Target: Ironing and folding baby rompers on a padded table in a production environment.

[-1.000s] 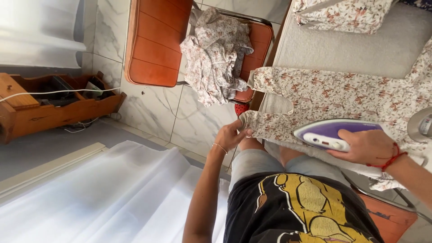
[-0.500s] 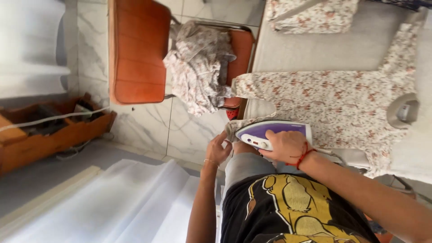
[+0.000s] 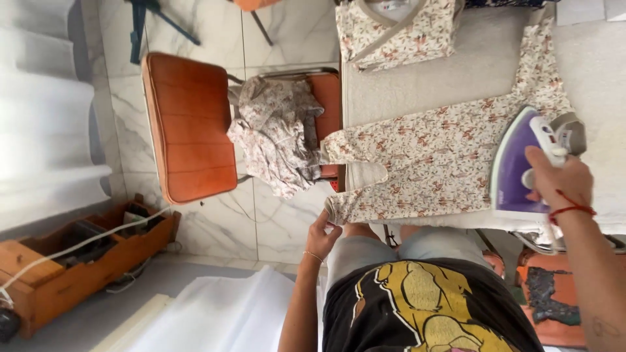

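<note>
A pair of small floral trousers [image 3: 430, 163] lies flat on the grey ironing surface [image 3: 456, 72]. My left hand [image 3: 323, 234] pinches the cuff of the nearer leg at the board's edge. My right hand [image 3: 557, 182] grips the handle of a purple and white iron [image 3: 521, 163], which rests on the waist end of the trousers. A thin red string circles my right wrist. A folded floral top [image 3: 398, 29] sits at the far end of the surface.
An orange padded chair [image 3: 189, 127] stands beside the board with a crumpled floral garment [image 3: 277, 140] on its seat. A wooden crate [image 3: 78, 261] with cables sits on the tiled floor at the lower left. White fabric [image 3: 222, 319] lies near my legs.
The iron has slid with my right hand from the leg end of the trousers to the waist end. My left hand still holds the cuff. The camera has tilted, showing more of the board.
</note>
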